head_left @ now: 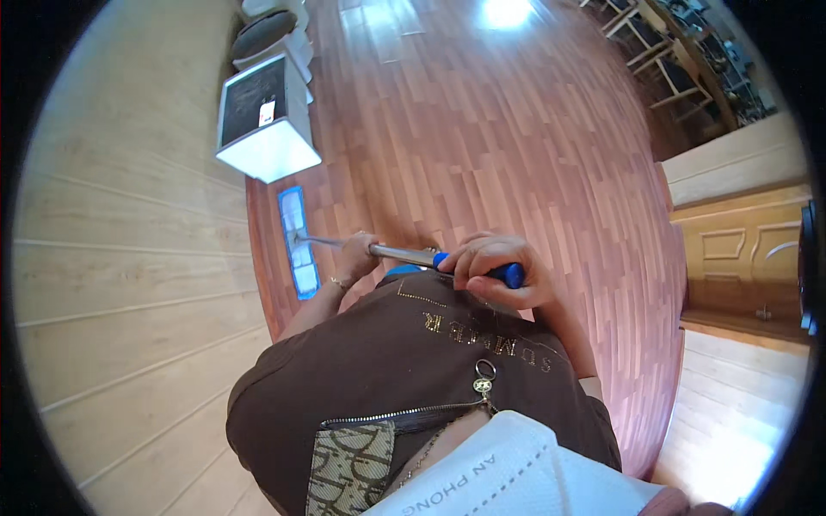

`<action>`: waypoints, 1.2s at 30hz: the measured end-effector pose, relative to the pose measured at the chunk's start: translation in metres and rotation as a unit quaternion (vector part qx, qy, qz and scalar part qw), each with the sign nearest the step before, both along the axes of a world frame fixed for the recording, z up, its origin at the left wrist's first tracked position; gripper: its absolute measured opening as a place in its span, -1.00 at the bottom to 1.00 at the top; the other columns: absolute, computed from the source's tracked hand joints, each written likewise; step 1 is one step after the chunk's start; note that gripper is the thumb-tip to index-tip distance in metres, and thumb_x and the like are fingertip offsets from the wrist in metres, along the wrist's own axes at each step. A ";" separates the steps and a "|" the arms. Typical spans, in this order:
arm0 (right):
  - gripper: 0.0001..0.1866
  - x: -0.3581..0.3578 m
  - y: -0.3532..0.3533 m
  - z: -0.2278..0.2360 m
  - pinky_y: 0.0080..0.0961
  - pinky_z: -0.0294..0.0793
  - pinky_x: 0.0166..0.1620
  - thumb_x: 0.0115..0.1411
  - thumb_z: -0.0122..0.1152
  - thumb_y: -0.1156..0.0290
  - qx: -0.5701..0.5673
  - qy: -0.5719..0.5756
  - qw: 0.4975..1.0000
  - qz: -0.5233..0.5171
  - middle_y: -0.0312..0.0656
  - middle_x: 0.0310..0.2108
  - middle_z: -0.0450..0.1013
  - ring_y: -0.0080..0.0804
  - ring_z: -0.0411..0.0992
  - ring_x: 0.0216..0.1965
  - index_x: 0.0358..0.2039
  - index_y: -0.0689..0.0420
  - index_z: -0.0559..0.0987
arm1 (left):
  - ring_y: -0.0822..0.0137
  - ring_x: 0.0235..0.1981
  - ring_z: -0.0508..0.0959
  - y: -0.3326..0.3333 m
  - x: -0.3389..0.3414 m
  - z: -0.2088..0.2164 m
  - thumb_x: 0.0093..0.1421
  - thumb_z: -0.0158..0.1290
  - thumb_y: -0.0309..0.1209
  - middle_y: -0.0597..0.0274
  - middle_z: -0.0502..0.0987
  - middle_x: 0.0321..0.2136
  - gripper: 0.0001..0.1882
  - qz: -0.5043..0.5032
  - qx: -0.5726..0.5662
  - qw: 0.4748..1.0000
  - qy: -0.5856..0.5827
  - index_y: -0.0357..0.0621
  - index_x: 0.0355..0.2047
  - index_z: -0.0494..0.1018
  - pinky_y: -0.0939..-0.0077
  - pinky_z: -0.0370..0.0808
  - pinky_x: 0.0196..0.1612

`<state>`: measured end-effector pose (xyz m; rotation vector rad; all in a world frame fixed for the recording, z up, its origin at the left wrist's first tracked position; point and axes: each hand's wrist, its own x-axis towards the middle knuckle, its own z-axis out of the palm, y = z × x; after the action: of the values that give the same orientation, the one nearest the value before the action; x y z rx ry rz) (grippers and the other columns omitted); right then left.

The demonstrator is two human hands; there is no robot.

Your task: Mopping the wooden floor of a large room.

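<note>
A flat mop with a blue-edged white head (298,249) lies on the wooden floor at the left, close to the wall. Its metal pole (404,254) runs from the head across the front of my body to a blue grip at the right. My left hand (360,254) is closed round the pole's lower part. Around the blue grip, near its end, the fingers of my right hand (495,268) are wrapped. The pole's lower stretch beyond my left hand looks thin and partly blurred.
Ahead of the mop head, a white cabinet (280,148) with a dark top stands along the pale panelled wall (138,232). Rounded white seats (301,43) follow behind it. Wooden chairs and a table (688,69) stand at the far right, with a wooden door (744,258) nearer.
</note>
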<state>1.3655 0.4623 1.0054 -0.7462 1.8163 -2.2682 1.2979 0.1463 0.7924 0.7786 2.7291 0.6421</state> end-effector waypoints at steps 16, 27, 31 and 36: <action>-0.74 0.143 -0.524 -0.157 -0.38 0.46 -0.40 0.02 0.23 0.33 0.139 0.226 0.948 -0.175 -0.25 -0.68 0.47 -0.29 0.56 -0.54 -0.73 0.11 0.45 | -0.02 -0.46 0.52 -0.394 0.042 -0.213 -0.20 0.19 -0.35 0.03 0.52 -0.55 -0.86 -0.303 0.107 0.943 -0.086 -0.10 -0.61 0.49 0.10 0.43 -0.41; -0.73 0.144 -0.570 -0.172 -0.45 0.40 -0.45 0.11 0.29 0.23 0.155 0.321 0.906 -0.229 -0.27 -0.60 0.46 -0.39 0.47 -0.57 -0.29 0.17 0.59 | -0.03 -0.66 0.38 -0.334 0.064 -0.240 0.01 0.18 -0.24 -0.01 0.34 -0.75 -0.60 -0.407 0.213 0.875 -0.151 -0.15 -0.78 0.29 0.19 0.26 -0.59; -0.67 0.136 -0.582 -0.167 -0.49 0.35 -0.50 0.09 0.29 0.23 0.122 0.389 0.873 -0.267 -0.30 -0.64 0.43 -0.45 0.41 -0.63 -0.22 0.20 0.59 | 0.10 -0.69 0.30 -0.328 0.074 -0.237 -0.02 0.20 -0.28 0.06 0.30 -0.76 -0.64 -0.438 0.244 0.836 -0.222 -0.14 -0.76 0.29 0.28 0.23 -0.59; -0.49 0.121 -0.577 -0.172 -0.41 0.42 -0.39 -0.08 0.48 0.09 0.232 0.331 0.876 -0.261 -0.23 -0.44 0.52 -0.34 0.49 -0.51 -0.22 0.16 0.55 | 0.31 -0.32 0.45 -0.325 0.048 -0.184 -0.01 0.22 -0.29 0.15 0.46 -0.39 -0.71 -0.494 0.234 0.761 -0.350 -0.14 -0.35 0.40 0.37 0.34 -0.29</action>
<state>1.4867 -0.1147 0.8330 -1.1304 3.0555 -1.7617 1.3460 -0.1789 0.6080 1.5086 1.1957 1.0346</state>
